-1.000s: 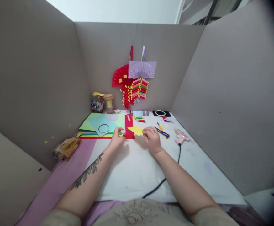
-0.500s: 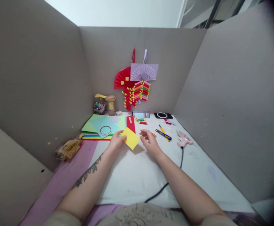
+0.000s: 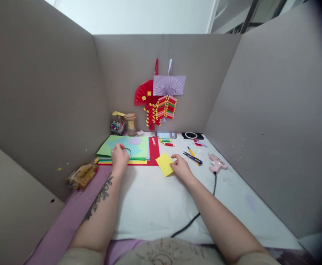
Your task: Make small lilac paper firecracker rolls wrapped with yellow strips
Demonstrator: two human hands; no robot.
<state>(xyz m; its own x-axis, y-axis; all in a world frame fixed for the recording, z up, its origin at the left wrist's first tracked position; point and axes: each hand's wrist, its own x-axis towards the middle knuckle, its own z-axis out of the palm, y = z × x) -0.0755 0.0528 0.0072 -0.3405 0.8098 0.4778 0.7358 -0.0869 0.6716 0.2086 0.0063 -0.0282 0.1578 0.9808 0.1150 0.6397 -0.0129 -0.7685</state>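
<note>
My right hand (image 3: pixel 181 167) pinches a square of yellow paper (image 3: pixel 164 165) by its right edge, just above the white table cover. Farther left, my left hand (image 3: pixel 120 158) is closed at a thin roll of tape (image 3: pixel 130 150), over the stack of coloured paper. Its fingertips are partly hidden behind the hand. Light green sheets (image 3: pixel 108 145) lie on top of the stack, with a blue sheet (image 3: pixel 139 148) and a small lilac piece over them. A red sheet (image 3: pixel 154 156) sticks out to the right of the stack.
Right of my right hand lie scissors (image 3: pixel 192 158), a yellow cutter (image 3: pixel 190 150) and a pink glue gun (image 3: pixel 216 163) with a black cord (image 3: pixel 188 223). Small paper rolls (image 3: pixel 166 141) lie behind. Paper fan decorations (image 3: pixel 169 85) hang on the grey back panel. A plastic packet (image 3: pixel 82 176) sits left.
The yellow square has passed from my left hand to my right hand. My left hand has moved left onto the roll of tape, which lay on the blue sheet.
</note>
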